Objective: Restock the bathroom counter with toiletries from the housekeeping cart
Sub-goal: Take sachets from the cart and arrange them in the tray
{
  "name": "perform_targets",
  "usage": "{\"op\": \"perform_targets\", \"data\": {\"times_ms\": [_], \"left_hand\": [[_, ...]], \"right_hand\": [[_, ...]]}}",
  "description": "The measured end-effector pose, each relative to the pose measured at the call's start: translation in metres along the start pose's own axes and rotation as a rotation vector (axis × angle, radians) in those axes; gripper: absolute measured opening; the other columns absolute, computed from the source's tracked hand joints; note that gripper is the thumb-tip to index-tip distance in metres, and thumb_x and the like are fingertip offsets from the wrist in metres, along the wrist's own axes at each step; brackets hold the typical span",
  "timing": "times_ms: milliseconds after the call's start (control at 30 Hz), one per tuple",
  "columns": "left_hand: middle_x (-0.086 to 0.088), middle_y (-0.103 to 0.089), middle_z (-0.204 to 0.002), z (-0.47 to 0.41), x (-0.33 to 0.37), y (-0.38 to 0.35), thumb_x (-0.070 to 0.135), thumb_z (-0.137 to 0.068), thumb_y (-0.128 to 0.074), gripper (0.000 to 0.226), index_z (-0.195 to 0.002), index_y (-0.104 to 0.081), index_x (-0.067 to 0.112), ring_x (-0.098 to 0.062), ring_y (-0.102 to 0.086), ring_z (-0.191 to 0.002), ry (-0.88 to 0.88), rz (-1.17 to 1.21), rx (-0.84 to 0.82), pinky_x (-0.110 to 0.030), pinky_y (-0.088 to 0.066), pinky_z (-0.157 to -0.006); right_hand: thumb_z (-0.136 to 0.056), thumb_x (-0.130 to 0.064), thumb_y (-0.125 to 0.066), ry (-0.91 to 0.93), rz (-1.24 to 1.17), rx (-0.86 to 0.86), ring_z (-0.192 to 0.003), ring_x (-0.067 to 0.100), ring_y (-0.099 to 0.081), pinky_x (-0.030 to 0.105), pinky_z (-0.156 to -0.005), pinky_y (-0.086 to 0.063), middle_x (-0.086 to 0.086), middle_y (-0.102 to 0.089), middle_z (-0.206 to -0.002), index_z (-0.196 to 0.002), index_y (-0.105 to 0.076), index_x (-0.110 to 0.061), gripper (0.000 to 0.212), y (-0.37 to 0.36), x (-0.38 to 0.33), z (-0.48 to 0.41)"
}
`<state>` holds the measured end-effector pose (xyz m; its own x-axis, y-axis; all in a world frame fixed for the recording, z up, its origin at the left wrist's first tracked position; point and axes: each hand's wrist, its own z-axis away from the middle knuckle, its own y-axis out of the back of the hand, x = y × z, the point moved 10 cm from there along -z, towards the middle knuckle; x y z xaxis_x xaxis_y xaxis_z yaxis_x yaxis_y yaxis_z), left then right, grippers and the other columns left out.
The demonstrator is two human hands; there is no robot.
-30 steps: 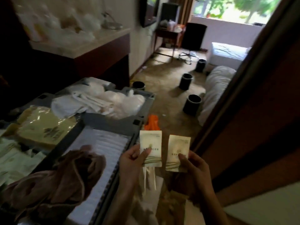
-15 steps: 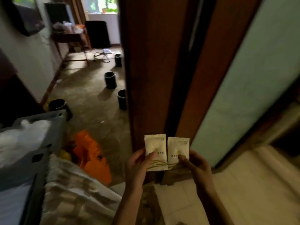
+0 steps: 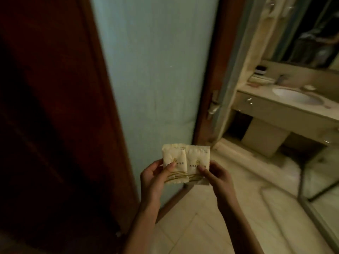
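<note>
The left toiletry packet point(image 3: 174, 160) is held up in front of the foot of the frosted door point(image 3: 152, 70). I see the left hand point(image 3: 153, 178) pinching it, thumb on its face, fingers curled behind. The right toiletry packet point(image 3: 199, 156) touches it edge to edge, and the right hand point(image 3: 221, 178) pinches it the same way. Right of the door, well apart from both packets, I make out the bench point(image 3: 275, 114) and its sink point(image 3: 295, 97).
</note>
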<state>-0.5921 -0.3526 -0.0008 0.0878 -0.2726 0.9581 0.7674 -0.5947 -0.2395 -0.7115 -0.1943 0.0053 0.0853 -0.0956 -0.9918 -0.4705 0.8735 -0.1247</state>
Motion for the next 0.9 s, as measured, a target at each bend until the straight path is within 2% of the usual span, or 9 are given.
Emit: {"op": "perform_targets", "data": {"times_ms": [133,300,467,667,767,900], "left_hand": [[0.001,-0.075,-0.077,-0.029,-0.017,-0.092,0.0,-0.08,-0.071,0.017,-0.094,-0.07,0.01,-0.009,-0.071,-0.071,-0.013,0.005,-0.127,-0.016,-0.052,-0.058],[-0.003,-0.075,-0.088,-0.049,-0.048,-0.168,0.002,-0.084,-0.067,0.022,-0.105,-0.067,0.009,-0.014,-0.072,-0.081,0.009,-0.011,-0.246,-0.019,-0.055,-0.062],[-0.009,-0.074,-0.1,-0.067,-0.099,-0.23,0.005,-0.083,-0.069,0.03,-0.113,-0.064,0.008,-0.022,-0.071,-0.092,0.121,-0.113,-0.387,-0.033,-0.059,-0.076],[-0.012,-0.073,-0.098,-0.102,-0.158,-0.314,0.009,-0.078,-0.076,0.033,-0.109,-0.064,0.01,-0.028,-0.071,-0.092,0.226,-0.243,-0.491,-0.047,-0.058,-0.08],[-0.009,-0.073,-0.098,-0.137,-0.179,-0.374,0.008,-0.078,-0.076,0.031,-0.105,-0.065,0.016,-0.026,-0.071,-0.093,0.211,-0.241,-0.544,-0.043,-0.058,-0.079],[-0.004,-0.073,-0.099,-0.188,-0.19,-0.457,0.007,-0.076,-0.077,0.034,-0.104,-0.064,0.021,-0.019,-0.071,-0.093,0.202,-0.237,-0.579,-0.031,-0.058,-0.073]], "right_hand": [[-0.085,-0.01,-0.067,0.018,-0.008,0.132,-0.082,0.015,-0.072,0.018,-0.063,-0.053,0.003,-0.076,-0.092,-0.102,-0.07,-0.013,0.017,0.079,-0.011,-0.034],[-0.085,-0.013,-0.066,-0.004,-0.006,0.214,-0.088,0.019,-0.072,0.025,-0.069,-0.056,0.005,-0.075,-0.096,-0.106,-0.068,-0.01,0.021,0.145,0.0,-0.06],[-0.086,-0.01,-0.065,-0.105,-0.063,0.298,-0.089,0.022,-0.071,0.031,-0.071,-0.056,0.006,-0.074,-0.096,-0.104,-0.066,-0.011,0.017,0.198,0.031,-0.081],[-0.086,-0.009,-0.066,-0.147,-0.084,0.393,-0.087,0.023,-0.071,0.034,-0.071,-0.058,0.008,-0.073,-0.096,-0.104,-0.066,-0.009,0.018,0.265,0.052,-0.132],[-0.086,-0.009,-0.066,-0.15,-0.065,0.436,-0.086,0.021,-0.072,0.032,-0.07,-0.059,0.006,-0.074,-0.096,-0.105,-0.066,-0.01,0.019,0.306,0.057,-0.177],[-0.087,-0.01,-0.066,-0.164,-0.042,0.466,-0.087,0.019,-0.072,0.031,-0.07,-0.059,0.005,-0.074,-0.098,-0.108,-0.066,-0.014,0.022,0.361,0.047,-0.248]]}}
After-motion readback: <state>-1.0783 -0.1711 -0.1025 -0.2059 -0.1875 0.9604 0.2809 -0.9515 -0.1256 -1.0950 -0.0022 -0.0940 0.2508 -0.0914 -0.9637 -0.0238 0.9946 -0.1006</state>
